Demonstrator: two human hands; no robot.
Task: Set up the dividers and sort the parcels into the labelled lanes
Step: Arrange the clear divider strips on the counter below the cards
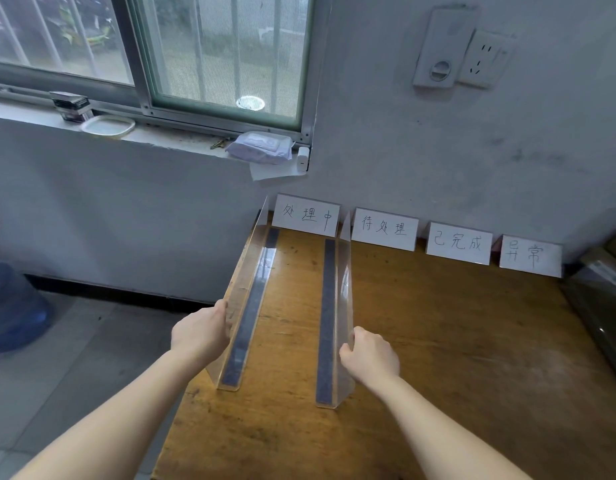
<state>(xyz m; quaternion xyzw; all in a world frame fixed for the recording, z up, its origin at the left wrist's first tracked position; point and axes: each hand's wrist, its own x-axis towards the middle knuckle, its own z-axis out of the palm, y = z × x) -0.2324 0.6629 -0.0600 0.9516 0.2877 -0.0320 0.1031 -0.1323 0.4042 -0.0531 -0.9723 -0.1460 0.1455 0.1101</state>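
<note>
Two clear L-shaped acrylic dividers with dark strips along their bases stand on the wooden table [455, 341]. The left divider [251, 306] runs along the table's left edge, and my left hand [200, 332] grips its upright wall. My right hand [368, 355] pinches the upright wall of the right divider [334, 306]. Both dividers reach back to the wall, one on each side of the first white label card [306, 216]. Three more handwritten label cards [384, 228], [459, 242], [530, 254] lean against the wall to the right.
Parcels in dark wrapping [601, 289] lie at the table's right edge. A blue water jug [12, 306] stands on the floor at the left. The windowsill holds a tissue pack [261, 147], a dish [107, 126] and a small box [70, 105].
</note>
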